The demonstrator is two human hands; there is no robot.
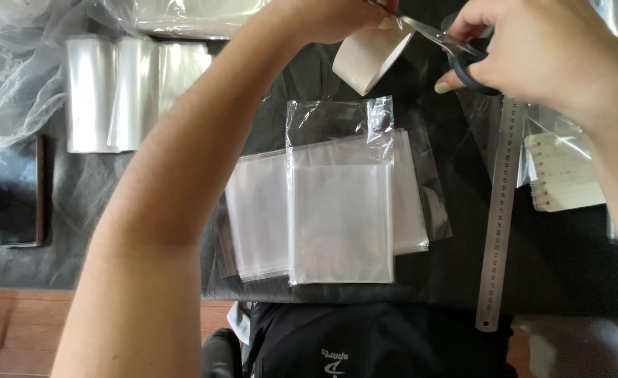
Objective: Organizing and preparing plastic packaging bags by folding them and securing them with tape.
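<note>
My left hand (323,17) is raised at the top middle and holds a curled strip of pale paper-backed film (368,59). To its right, my right hand (543,52) grips dark-handled scissors (463,59), whose blades reach toward the strip's upper edge. Below both hands, several clear plastic bags (340,210) lie overlapped on the dark cloth (148,217).
A steel ruler (499,217) lies upright on the right. Beside it rests a spiral notepad (564,171) inside clear plastic. Rolled clear sleeves (123,91) and crumpled plastic (8,77) sit at upper left, a dark phone (15,189) at far left.
</note>
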